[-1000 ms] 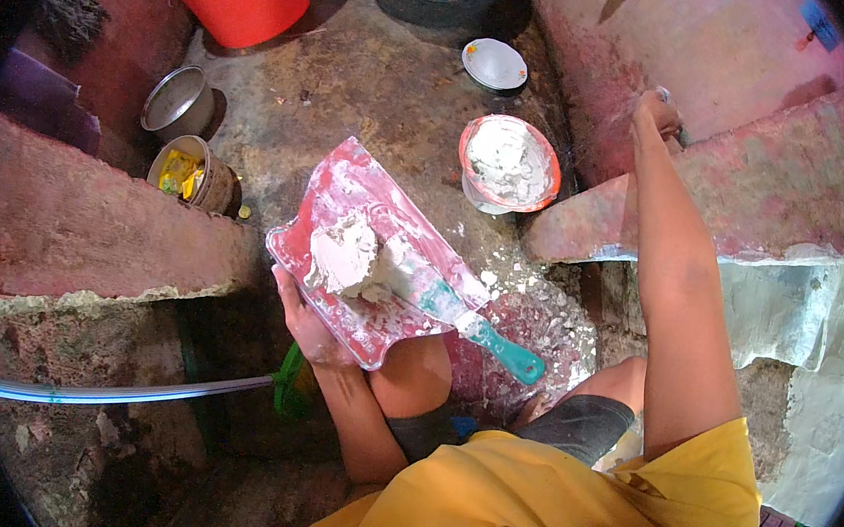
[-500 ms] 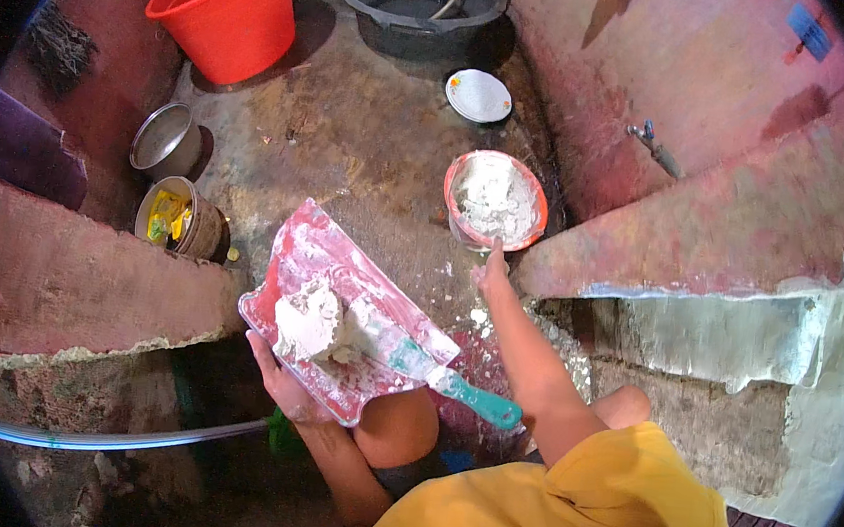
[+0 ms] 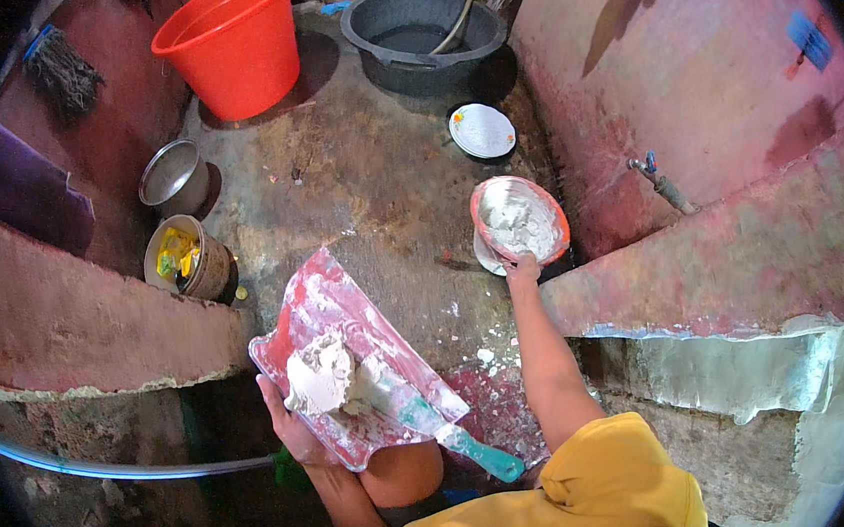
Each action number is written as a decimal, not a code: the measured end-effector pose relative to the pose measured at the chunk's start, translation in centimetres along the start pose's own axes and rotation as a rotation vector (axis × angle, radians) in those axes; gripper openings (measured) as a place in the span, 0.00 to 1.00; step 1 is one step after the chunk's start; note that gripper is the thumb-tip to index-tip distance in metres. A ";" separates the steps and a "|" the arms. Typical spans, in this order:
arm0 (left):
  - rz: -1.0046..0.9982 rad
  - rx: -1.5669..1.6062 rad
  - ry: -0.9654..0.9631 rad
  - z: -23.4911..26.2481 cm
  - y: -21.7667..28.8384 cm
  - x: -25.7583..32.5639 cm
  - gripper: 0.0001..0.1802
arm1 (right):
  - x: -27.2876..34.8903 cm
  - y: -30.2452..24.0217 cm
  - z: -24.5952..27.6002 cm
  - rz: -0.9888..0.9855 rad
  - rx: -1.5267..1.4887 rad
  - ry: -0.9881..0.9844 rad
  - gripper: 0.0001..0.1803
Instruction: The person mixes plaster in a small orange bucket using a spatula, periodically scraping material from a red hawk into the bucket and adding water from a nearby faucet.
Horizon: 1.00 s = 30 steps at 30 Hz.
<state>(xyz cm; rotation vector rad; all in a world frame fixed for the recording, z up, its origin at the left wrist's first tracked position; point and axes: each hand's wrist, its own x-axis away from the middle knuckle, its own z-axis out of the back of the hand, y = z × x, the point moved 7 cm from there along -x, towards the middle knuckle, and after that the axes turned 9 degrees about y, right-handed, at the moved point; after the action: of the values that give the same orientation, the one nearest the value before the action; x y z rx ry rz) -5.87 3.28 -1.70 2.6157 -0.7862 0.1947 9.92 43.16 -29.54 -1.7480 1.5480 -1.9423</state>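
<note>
My left hand (image 3: pixel 295 431) grips the near left edge of a red, scoop-shaped plastic pan (image 3: pixel 310 301), smeared white and resting over my knee. On it sits a thick mound of white paste (image 3: pixel 320 373). A scraper with a teal handle (image 3: pixel 485 457) lies across the pan, its blade coated white and its handle past the pan's edge. My right arm reaches forward, and my right hand (image 3: pixel 524 265) is closed on the near rim of an orange-red bowl (image 3: pixel 564 238). White paste (image 3: pixel 521 222) fills the bowl, which tilts slightly; a pale rounded surface (image 3: pixel 488 256) shows under its left side.
A white plate (image 3: pixel 483 130) lies beyond the bowl. Farther back stand a black basin (image 3: pixel 419 68) and a red bucket (image 3: pixel 241 67). A metal bowl (image 3: pixel 175 177) and a tub with yellow wrappers (image 3: pixel 206 267) sit left. A tap (image 3: pixel 662 181) juts from the right wall.
My right hand has gone from touching the bowl's near side to gripping its rim, and the bowl now tilts. The whole view has shifted a little; my left hand still holds the pan.
</note>
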 end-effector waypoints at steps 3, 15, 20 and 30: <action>0.039 -0.052 0.121 0.7 -0.2 0.0 0.29 | -1.3 0.9 -0.7 -0.051 -0.089 -0.056 0.22; 0.075 -0.021 0.044 0.4 -0.7 0.0 0.30 | -0.1 1.0 -2.3 -0.183 -0.096 -0.489 0.21; 0.118 0.012 0.145 0.6 -1.4 0.1 0.31 | 9.7 -1.9 -3.1 0.082 0.396 -0.543 0.27; 0.212 0.323 -0.250 -0.3 -1.0 0.6 0.32 | 27.7 -30.7 -18.1 2.200 1.886 -0.389 0.14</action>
<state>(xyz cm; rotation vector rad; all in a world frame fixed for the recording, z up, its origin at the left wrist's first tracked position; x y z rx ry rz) -4.80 3.85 -1.62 2.8923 -1.2097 0.0565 2.31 50.45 14.31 0.5497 0.1414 -0.5770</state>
